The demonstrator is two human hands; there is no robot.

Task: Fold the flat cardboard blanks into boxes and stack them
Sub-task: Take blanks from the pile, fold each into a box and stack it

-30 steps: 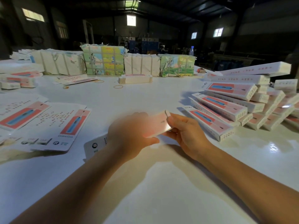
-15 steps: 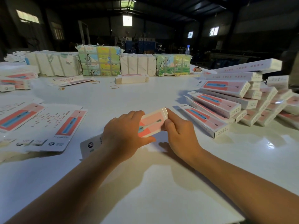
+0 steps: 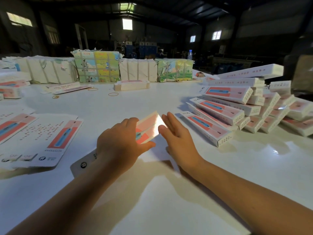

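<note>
Left hand (image 3: 121, 143) curls with thumb extended; right hand (image 3: 177, 138) lies flat, fingers straight, both forearms reaching forward.

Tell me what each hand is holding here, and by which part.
The left hand grips the box being folded around its near half. The right hand holds nothing; its straight fingers lie against the box's far right end.
</note>
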